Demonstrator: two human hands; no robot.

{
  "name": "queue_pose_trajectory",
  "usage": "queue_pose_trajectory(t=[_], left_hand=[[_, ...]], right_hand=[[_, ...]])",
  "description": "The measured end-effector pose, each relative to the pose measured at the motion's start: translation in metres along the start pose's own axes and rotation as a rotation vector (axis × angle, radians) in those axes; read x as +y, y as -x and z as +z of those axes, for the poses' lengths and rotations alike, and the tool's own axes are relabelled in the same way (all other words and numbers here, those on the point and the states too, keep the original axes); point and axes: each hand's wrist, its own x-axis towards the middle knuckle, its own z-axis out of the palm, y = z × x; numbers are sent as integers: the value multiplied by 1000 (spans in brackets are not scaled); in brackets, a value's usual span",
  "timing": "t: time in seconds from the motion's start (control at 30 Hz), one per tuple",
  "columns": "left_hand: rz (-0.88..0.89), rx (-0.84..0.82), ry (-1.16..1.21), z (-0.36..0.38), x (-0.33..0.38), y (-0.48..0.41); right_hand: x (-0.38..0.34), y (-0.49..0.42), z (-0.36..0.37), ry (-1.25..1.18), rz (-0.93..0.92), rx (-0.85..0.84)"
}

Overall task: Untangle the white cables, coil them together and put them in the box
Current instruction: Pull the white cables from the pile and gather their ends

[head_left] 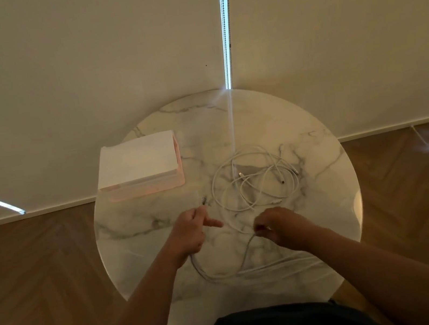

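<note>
The left hand [188,234] gripped a cable [201,273] near its plug, the right hand [278,227] pinched it, tangle [255,175] just beyond.

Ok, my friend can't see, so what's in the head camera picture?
The person's left hand and right hand each grip white cables above a round marble table. More cable lies tangled beyond them, and a white box sits at the table's far left.

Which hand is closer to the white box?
Left. The left hand is just in front of the white box; the right hand is farther off to the right.
</note>
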Motion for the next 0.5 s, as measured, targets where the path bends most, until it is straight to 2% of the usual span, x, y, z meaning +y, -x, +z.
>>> queue_pose_trajectory(t=[0.07, 0.17, 0.33, 0.43, 0.47, 0.5], left_hand=[[0, -69, -84, 16, 0, 3], [23, -106, -112, 28, -1, 4], [-31, -31, 115, 22, -1, -6], [-22, -42, 180, 10, -4, -5], [-15, -50, 180, 5, -4, -3], [-5, -65, 164, 2, -4, -2]], right_hand=[[-14, -10, 2, -33, -103, 114], [-23, -21, 2, -64, -141, 226], [-10, -21, -6, -45, -108, 190], [20, -20, -3, 28, 112, 283], [24, -20, -5, -34, 244, 325], [24, -21, -9, -221, 409, 355]])
